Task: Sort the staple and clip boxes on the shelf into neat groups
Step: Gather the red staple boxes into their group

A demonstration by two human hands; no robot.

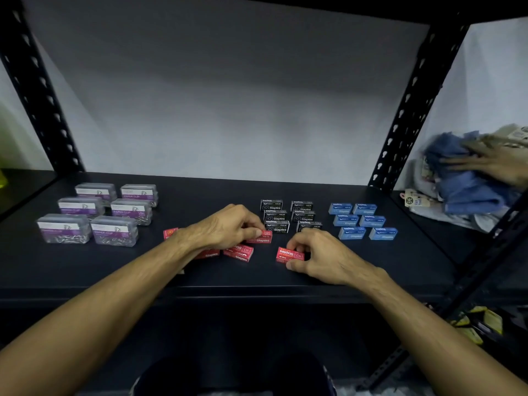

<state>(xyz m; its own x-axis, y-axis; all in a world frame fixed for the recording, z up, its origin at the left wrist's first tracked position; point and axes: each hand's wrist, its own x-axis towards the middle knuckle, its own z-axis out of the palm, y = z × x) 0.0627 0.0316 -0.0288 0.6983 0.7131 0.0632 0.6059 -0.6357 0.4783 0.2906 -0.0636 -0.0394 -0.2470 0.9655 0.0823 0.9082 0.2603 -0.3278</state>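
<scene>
Setting: black metal shelf (285, 192) with slotted uprights, pale wall behind.
Paper clip boxes (97, 214): six clear boxes with purple labels, in two columns at the shelf's left.
Black staple boxes (288, 214): six in two columns, centre.
Blue staple boxes (361, 220): six in two columns, right of the black ones.
Red staple boxes (238, 252): loose in front, ungrouped, partly hidden under the left forearm.
Left hand (228, 227): fingers curled, thumb and fingertips pinching a red box (261, 238) just beside the black group.
Right hand (323, 257): fingers curled, pinching another red box (289, 255) lying on the shelf.
Side: another person's hand (497, 164) on folded blue cloth (463, 181), far right.
</scene>
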